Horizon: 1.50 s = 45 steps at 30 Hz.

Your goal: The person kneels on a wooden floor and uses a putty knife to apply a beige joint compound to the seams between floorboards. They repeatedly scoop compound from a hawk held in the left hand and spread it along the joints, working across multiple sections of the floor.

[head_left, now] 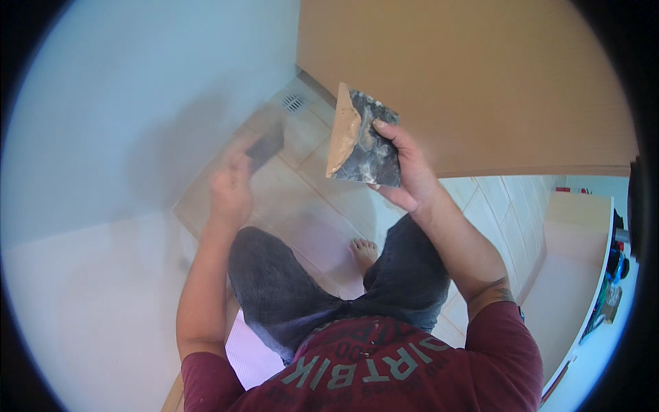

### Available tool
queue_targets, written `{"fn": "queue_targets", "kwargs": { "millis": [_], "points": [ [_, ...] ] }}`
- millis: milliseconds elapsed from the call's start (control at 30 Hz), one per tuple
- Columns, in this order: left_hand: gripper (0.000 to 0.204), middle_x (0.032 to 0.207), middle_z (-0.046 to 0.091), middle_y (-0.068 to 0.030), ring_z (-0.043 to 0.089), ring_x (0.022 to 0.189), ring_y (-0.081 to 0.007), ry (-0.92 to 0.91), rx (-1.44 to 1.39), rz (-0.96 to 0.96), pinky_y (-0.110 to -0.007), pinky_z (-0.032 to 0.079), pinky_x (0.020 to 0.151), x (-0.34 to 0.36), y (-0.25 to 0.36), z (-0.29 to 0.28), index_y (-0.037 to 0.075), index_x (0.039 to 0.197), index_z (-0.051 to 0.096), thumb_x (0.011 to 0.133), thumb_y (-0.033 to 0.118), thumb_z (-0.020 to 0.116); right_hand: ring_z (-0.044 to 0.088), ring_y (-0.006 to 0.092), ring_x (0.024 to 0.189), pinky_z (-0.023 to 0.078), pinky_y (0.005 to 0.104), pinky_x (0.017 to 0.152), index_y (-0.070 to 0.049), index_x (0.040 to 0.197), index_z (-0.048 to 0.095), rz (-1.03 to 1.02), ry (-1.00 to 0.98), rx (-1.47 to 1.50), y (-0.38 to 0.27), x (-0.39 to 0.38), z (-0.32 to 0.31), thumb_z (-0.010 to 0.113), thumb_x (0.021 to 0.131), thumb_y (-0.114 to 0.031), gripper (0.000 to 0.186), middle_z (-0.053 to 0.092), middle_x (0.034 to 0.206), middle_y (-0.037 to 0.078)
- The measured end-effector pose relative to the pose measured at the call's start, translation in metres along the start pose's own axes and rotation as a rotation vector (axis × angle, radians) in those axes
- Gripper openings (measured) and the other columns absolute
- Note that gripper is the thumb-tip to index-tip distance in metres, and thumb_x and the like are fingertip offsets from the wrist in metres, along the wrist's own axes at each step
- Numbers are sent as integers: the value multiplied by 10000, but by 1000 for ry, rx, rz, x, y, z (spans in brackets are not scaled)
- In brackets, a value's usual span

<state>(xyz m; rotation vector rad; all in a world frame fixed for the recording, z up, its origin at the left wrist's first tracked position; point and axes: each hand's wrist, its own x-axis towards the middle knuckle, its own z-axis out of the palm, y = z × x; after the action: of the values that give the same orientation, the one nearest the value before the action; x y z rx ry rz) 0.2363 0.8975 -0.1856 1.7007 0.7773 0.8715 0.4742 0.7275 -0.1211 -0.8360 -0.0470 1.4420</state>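
My right hand (406, 161) grips a flat rectangular putty plate (376, 147) by its right side, thumb on top. The plate is dark with whitish smears, and a thick strip of beige paste (345, 134) lies along its left edge. To the left, my left hand (232, 192) is closed round a dark flat spreader blade (268, 145). Motion smears this hand and blade, so the blade's exact shape and its handle cannot be made out. The blade is near the pale wall and apart from the plate.
A pale wall (103, 123) rises at the left, a large tan panel (480, 82) at the far right. Tiled floor (309, 185) with a small drain grate (293, 103) lies below. My knees and a bare foot (364, 253) show. A white shelf unit (576, 240) stands at the right.
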Motion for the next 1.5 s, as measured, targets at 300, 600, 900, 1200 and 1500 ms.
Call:
{"fn": "queue_targets", "kwargs": {
  "millis": [300,600,900,1200,1500],
  "points": [
    [228,1222,726,-89,638,1211,-328,-409,365,808,-505,419,1147,29,85,-2,228,1079,769,893,109,712,739,226,967,609,402,906,-12,1240,604,-42,228,-227,-28,-26,-17,624,992,-252,346,724,1067,106],
    [341,1251,704,-18,613,1227,-306,-583,528,1088,-528,397,1169,34,114,-6,267,1114,780,830,129,652,721,212,930,605,391,865,-19,1152,665,-238,236,-384,-54,-58,-18,623,1002,-249,277,723,1052,92],
    [373,1374,630,-103,587,1284,-271,69,-1051,23,-468,444,1123,-1,-62,-34,9,1400,541,1065,174,553,671,245,1213,557,396,1031,30,1347,581,-443,62,-280,-89,-143,-40,534,1058,-187,365,687,1303,168],
    [434,1186,684,-177,668,1137,-302,603,-329,-834,-434,530,984,-109,-267,-91,-52,1267,604,997,287,583,713,237,1014,591,349,898,33,1328,554,-245,72,-358,-43,-148,-41,563,1034,-255,411,700,1162,162],
    [441,1089,709,-306,688,1061,-442,23,953,-752,-517,533,927,-32,-320,-88,-64,1064,722,981,283,464,668,247,1093,522,374,989,63,1360,525,-249,559,-616,-65,-153,-68,646,963,-235,510,667,1216,171]
  ]
}}
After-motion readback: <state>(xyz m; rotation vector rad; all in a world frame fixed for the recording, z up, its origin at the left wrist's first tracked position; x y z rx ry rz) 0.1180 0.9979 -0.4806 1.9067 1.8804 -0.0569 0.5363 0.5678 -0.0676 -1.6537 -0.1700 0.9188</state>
